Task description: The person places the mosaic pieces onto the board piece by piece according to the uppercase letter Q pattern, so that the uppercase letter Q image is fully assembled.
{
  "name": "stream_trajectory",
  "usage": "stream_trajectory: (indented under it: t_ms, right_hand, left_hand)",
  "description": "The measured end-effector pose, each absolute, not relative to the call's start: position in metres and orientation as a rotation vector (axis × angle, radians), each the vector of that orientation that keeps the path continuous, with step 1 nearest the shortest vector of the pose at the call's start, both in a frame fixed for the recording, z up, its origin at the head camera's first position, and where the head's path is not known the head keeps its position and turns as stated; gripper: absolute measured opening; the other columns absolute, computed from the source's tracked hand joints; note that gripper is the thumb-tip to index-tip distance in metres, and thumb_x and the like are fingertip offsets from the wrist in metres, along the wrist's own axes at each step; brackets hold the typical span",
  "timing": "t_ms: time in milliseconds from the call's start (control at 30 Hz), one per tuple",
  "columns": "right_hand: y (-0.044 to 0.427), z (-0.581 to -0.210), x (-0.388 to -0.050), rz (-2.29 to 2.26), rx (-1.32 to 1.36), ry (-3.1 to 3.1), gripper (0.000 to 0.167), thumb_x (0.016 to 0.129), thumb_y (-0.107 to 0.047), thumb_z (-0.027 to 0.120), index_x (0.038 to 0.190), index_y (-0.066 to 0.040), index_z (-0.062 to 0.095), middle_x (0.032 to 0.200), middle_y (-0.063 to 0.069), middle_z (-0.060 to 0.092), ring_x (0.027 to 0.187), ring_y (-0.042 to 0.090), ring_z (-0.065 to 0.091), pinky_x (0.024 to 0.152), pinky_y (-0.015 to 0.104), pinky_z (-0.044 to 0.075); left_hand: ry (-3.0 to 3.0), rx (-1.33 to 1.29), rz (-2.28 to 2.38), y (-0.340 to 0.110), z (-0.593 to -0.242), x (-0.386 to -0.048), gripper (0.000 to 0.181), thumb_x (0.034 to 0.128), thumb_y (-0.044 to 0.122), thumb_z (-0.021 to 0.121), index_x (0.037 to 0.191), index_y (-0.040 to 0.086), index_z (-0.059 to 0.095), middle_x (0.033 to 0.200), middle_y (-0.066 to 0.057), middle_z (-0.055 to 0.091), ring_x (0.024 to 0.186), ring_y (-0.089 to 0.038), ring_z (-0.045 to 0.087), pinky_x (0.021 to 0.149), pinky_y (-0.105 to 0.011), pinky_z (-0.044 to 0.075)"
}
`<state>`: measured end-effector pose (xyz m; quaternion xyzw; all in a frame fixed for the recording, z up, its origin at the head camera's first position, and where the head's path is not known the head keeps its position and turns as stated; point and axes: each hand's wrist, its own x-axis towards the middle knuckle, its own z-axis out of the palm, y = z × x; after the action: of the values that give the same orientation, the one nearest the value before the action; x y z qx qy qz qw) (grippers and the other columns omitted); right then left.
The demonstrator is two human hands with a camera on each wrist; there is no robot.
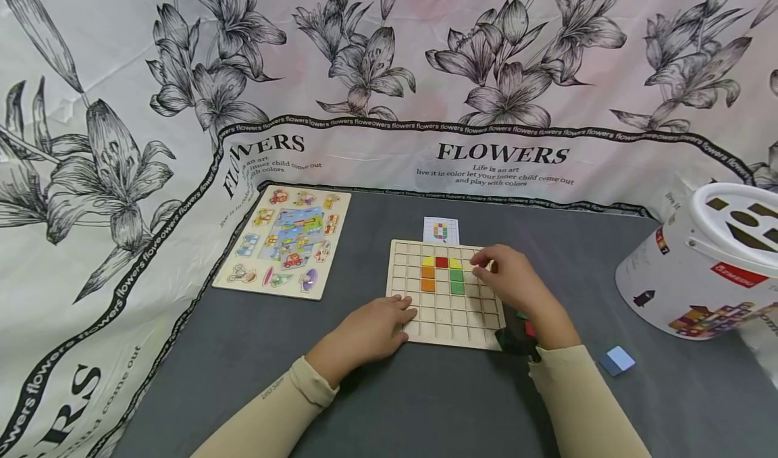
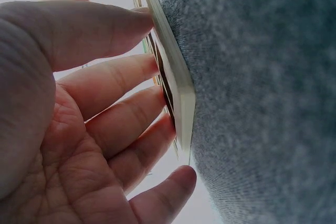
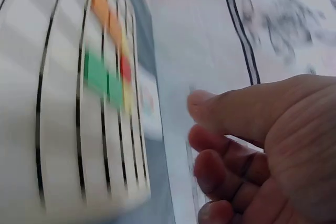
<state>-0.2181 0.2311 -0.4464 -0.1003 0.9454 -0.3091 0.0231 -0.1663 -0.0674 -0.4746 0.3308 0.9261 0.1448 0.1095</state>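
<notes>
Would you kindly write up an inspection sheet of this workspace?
Surface: dark gray tabletop.
Job's things: wooden grid board bearing one red piece, two yellow pieces, two orange pieces, two green pieces; pattern card beyond it.
Clutter: picture puzzle board left; blue block and lidded bucket right; partly hidden dark object at the grid board's near-right corner, unclear.
Hands: left hand touches the grid board's left side; right hand hovers at its far right part, no piece seen in it.
Cables: nothing seen.
Surroundings: white sheet printed with flowers and lettering.
</notes>
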Motion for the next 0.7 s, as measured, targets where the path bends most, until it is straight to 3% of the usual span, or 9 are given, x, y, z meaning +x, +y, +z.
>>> stream_trajectory:
  t_ms: [267, 433, 700]
  right_hand:
    - [0.306, -0.462, -0.183, -0.79, -0.337, 2.915, 0.021, 0.101, -0.01, 0.077, 0.12, -0.002, 0.079, 0.116, 0.017, 0.069, 0.082, 0.018, 0.055, 0.067, 0.034, 0.048]
    - [0.318, -0.473, -0.168, -0.774, -0.401, 2.9, 0.02, 0.098, -0.011, 0.081, 0.117, -0.008, 0.082, 0.117, 0.013, 0.07, 0.083, 0.014, 0.051, 0.066, 0.03, 0.046]
    - [0.319, -0.475, -0.161, -0.771, -0.338, 2.928, 0.021, 0.097, -0.009, 0.081, 0.117, -0.002, 0.081, 0.116, 0.015, 0.071, 0.084, 0.016, 0.054, 0.068, 0.031, 0.046]
  left_hand:
    - [2.733, 0.966, 0.415, -0.066, -0.477, -0.166, 0.049, 0.1065, 0.022, 0.072, 0.154, 0.012, 0.064, 0.164, -0.01, 0.057, 0.156, -0.028, 0.05, 0.13, -0.044, 0.043]
    - [2.743, 0.968, 0.423, -0.068, -0.477, -0.166, 0.049, 0.1061, 0.022, 0.073, 0.153, 0.011, 0.065, 0.163, -0.01, 0.057, 0.155, -0.029, 0.051, 0.13, -0.045, 0.044]
    - [2.731, 0.977, 0.441, -0.067, -0.477, -0.165, 0.049, 0.1061, 0.021, 0.073, 0.154, 0.01, 0.065, 0.164, -0.011, 0.057, 0.156, -0.029, 0.051, 0.13, -0.046, 0.044]
